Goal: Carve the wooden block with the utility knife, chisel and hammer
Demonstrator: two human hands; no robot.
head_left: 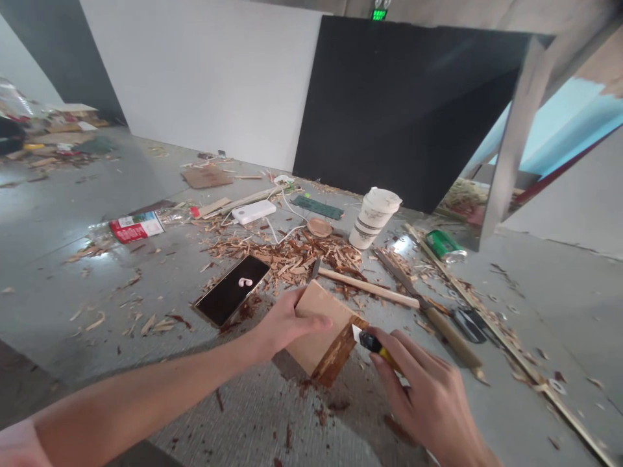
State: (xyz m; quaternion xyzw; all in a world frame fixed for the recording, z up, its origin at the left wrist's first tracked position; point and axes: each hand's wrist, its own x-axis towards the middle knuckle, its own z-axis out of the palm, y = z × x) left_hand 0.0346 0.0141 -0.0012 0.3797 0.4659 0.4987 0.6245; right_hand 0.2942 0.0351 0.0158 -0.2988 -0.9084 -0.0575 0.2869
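My left hand (287, 324) grips a pale wooden block (321, 308) from its left side, thumb flat across the top face. The block is tilted, and its right edge is rough, dark reddish brown. In my right hand (428, 389) is a utility knife (372, 340) with a black and yellow handle, fingers wrapped round it. Its short blade touches or nearly touches the block's brown edge near the upper right corner; the exact contact is too small to tell. Just beyond the block lies a hammer (370, 285) with a light wooden handle.
Wood shavings (292, 259) cover the floor ahead. A phone (232, 290) with earbuds on it lies left of the block. Behind stand a paper cup (374, 217) and a white power bank (254, 211). To the right are a wooden-handled file (450, 337), a green can (445, 245) and a long strip (506, 344).
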